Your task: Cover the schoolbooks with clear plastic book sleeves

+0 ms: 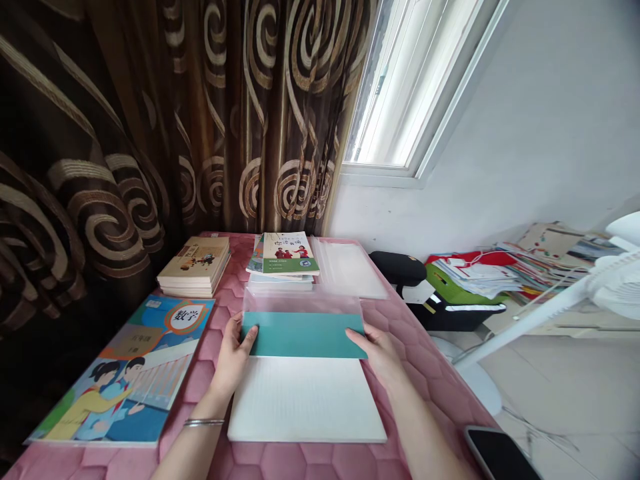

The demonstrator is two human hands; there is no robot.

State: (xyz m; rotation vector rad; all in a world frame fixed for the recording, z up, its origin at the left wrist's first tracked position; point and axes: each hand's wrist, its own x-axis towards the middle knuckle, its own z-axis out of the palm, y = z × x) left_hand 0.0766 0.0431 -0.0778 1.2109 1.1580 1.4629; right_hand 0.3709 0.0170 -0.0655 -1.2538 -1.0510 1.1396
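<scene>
In front of me lies a book (306, 403) with a plain white face up. Across its far part runs a teal cover panel (305, 335), and a clear plastic sleeve (303, 301) reaches past it at the far edge. My left hand (233, 355) is closed on the left edge of the teal panel, thumb on top. At the right edge my right hand (383, 353) grips the same panel, thumb also on top. The fingers under the panel are hidden. Left of my left arm rests a blue mathematics textbook (173, 363) with a shiny cover.
Behind the book stand a stack of tan books (193, 263), a pile topped by a green-and-white book (287, 257), and clear plastic covers (350, 267). A phone (500, 453) lies at the pink padded surface's (313, 462) near right edge. Beyond is a white fan (540, 320).
</scene>
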